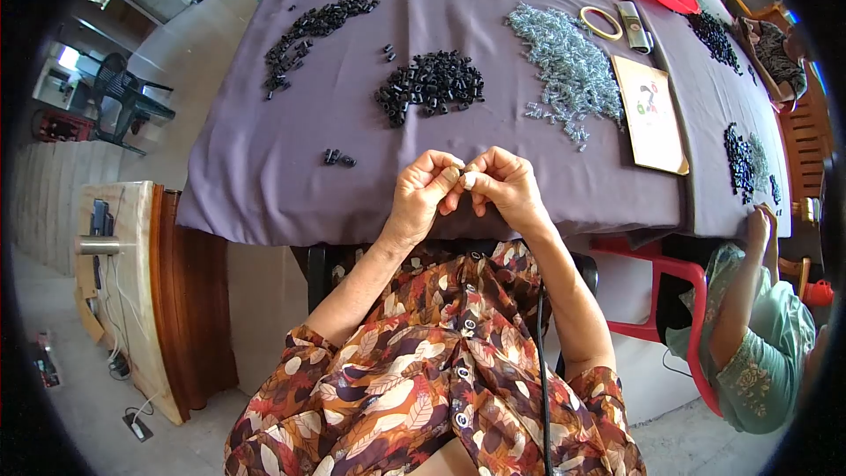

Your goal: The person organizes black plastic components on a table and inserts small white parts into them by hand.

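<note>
My left hand (421,191) and my right hand (507,187) meet over the front edge of the cloth-covered table, fingertips pinched together. Between them a small dark piece (462,172) barely shows; the fingers hide most of it. Beyond the hands lies a heap of small black plastic parts (429,86). A few loose black parts (338,159) rest to the left, and a curved row of more black parts (308,35) is farther back. To the right of the heap spreads a pile of small clear parts (568,66).
A flat board with a picture (650,110), a yellow ring of tape (601,23) and a small grey device (634,26) lie on the right. Another person in a green top (762,353) sits at right by a red chair (679,273). A wooden cabinet (189,300) stands left.
</note>
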`<state>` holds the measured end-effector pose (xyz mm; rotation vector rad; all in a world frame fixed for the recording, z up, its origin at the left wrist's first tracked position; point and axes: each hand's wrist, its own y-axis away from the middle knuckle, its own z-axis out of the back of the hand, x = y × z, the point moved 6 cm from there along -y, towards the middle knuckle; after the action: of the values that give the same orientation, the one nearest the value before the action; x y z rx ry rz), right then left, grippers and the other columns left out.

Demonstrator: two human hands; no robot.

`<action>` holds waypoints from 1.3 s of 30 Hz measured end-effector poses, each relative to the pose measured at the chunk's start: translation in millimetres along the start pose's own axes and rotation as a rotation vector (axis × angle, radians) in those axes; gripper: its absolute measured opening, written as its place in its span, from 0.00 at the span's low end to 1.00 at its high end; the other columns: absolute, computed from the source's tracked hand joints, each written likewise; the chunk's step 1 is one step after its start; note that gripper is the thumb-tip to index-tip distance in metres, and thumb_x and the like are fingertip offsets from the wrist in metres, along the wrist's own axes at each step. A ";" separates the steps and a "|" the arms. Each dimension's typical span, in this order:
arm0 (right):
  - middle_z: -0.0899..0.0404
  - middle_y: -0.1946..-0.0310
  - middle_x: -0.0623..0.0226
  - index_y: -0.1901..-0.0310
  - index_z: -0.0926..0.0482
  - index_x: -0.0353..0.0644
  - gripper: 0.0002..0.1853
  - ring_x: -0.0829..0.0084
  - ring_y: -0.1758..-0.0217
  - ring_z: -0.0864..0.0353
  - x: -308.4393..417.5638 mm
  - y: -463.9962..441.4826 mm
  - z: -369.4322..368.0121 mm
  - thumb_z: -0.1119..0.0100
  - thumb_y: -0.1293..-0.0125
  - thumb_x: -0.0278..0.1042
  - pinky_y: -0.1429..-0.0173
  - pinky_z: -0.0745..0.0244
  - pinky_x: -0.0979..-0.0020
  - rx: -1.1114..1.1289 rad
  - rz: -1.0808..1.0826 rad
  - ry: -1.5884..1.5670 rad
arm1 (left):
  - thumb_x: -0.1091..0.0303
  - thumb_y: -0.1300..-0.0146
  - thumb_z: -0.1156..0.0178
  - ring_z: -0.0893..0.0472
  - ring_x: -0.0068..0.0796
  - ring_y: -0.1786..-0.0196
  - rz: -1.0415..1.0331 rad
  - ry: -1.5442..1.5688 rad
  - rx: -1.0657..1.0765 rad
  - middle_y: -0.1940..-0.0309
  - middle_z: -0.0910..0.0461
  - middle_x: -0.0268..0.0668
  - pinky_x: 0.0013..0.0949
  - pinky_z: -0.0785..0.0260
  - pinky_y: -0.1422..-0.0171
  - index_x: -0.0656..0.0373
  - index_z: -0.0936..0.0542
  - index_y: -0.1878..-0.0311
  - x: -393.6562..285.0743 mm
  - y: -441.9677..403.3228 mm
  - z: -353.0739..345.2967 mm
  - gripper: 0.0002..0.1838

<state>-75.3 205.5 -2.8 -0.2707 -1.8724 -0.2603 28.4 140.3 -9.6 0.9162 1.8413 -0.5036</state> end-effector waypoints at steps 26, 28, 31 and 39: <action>0.29 0.81 0.74 0.73 0.29 0.37 0.10 0.85 0.82 0.31 -0.3 4.6 -5.0 0.38 0.42 0.30 0.83 0.33 0.81 0.062 -0.096 0.162 | 0.74 0.37 0.46 0.34 0.12 0.82 0.016 -0.160 0.125 0.80 0.27 0.29 0.17 0.45 0.81 0.57 0.29 0.65 -5.8 2.6 1.4 0.02; 0.29 0.81 0.74 0.74 0.30 0.37 0.10 0.85 0.81 0.32 2.7 4.6 -5.0 0.39 0.42 0.30 0.83 0.34 0.80 0.059 -0.112 0.184 | 0.73 0.37 0.45 0.34 0.11 0.82 0.012 -0.168 0.118 0.81 0.28 0.28 0.17 0.46 0.81 0.57 0.29 0.66 -6.6 1.9 0.4 0.03; 0.29 0.81 0.73 0.73 0.30 0.36 0.10 0.84 0.82 0.31 5.4 5.2 -6.0 0.38 0.42 0.29 0.83 0.34 0.80 0.038 -0.125 0.194 | 0.74 0.37 0.46 0.34 0.12 0.82 0.013 -0.113 0.110 0.80 0.28 0.28 0.16 0.46 0.81 0.57 0.29 0.65 -5.5 1.8 0.0 0.02; 0.27 0.80 0.72 0.70 0.30 0.36 0.09 0.84 0.82 0.30 2.7 5.5 -5.6 0.39 0.41 0.30 0.81 0.33 0.80 -0.039 -0.053 0.147 | 0.73 0.35 0.49 0.33 0.14 0.82 0.034 0.000 0.027 0.79 0.29 0.29 0.16 0.44 0.81 0.57 0.30 0.64 -4.9 0.9 -1.0 0.01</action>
<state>-69.4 209.1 1.8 -0.2226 -1.7326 -0.3444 29.7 139.8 -4.7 0.9641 1.8201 -0.5084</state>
